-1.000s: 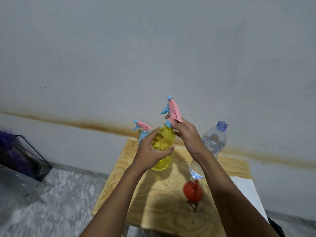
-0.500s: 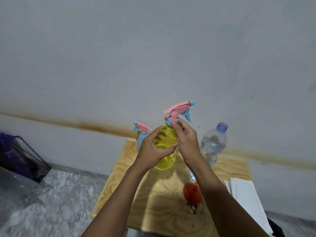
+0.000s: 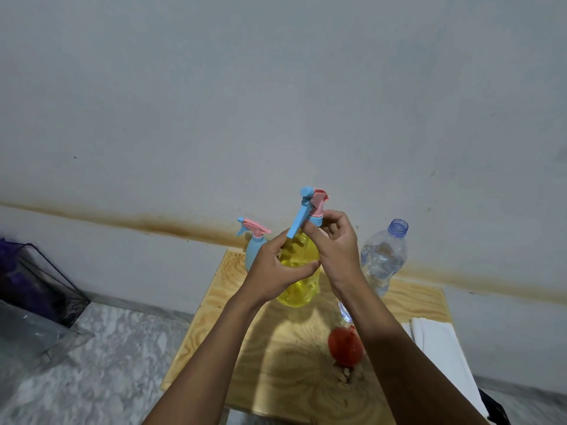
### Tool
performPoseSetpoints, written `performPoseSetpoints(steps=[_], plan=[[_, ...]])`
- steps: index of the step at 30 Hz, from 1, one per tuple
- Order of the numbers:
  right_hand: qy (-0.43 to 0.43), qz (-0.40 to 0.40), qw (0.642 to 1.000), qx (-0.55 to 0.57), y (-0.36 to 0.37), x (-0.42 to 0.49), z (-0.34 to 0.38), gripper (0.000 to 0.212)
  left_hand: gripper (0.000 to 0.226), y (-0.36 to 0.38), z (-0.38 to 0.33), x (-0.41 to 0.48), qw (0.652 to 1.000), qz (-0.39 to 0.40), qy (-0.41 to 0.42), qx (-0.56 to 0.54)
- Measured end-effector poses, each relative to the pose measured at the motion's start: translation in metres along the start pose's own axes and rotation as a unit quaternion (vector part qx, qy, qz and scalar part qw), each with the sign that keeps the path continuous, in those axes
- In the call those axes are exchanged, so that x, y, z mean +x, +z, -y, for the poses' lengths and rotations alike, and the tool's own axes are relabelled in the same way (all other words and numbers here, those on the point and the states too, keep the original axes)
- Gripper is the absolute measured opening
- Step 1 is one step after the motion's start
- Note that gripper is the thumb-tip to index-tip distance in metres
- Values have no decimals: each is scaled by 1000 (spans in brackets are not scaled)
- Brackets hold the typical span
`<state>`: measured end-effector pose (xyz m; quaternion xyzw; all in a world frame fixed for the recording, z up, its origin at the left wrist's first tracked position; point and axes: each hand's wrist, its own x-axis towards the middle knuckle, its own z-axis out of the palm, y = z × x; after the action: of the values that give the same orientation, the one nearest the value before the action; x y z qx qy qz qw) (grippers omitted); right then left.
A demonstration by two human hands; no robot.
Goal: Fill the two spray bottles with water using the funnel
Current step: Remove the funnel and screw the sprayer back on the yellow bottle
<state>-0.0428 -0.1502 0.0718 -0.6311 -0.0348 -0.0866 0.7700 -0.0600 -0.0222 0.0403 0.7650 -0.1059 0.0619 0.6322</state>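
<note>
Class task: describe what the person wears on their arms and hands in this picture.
The left hand and right hand are bare: no gloves, no rings visible. The left forearm and right forearm are bare as well, with no sleeve, watch or bracelet in view.

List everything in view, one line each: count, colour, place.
yellow spray bottle: one, yellow with pink-and-blue top, over the table, between both hands
blue spray bottle: one, light blue, pink-and-blue top, table's back left
water bottle: one, clear, uncapped, table's back right
funnel: one, red, on the table by the right forearm
table: one, light wood, centre
white sheet: one, white, table's right edge
clear box: one, dark-edged, floor at left
left hand: one, grips the yellow spray bottle's body
right hand: one, fingers pinch its neck
</note>
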Motion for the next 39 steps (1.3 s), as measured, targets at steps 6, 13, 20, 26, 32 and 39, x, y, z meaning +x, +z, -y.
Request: performPoseSetpoints(steps=[6,13,20,26,32,39], plan=[[42,154,987,-14,-18,4,6,27,44,-2,-5,-2,1000,26,9,-2],[-7,83,992,-95,-16,1,1,17,49,-4,-4,-2,999,51,16,0],[-13,94,990,-104,-21,2,5,24,49,-4,1,0,997,74,-2,12],[-56,28,987,-146,-16,-3,-5,12,56,0,5,0,998,57,10,29],[46,141,987,-65,-36,3,3,25,54,-12,7,2,990,134,-22,40],[22,90,992,-85,-29,-5,-6,9,57,-1,12,-3,992,118,-21,37]])
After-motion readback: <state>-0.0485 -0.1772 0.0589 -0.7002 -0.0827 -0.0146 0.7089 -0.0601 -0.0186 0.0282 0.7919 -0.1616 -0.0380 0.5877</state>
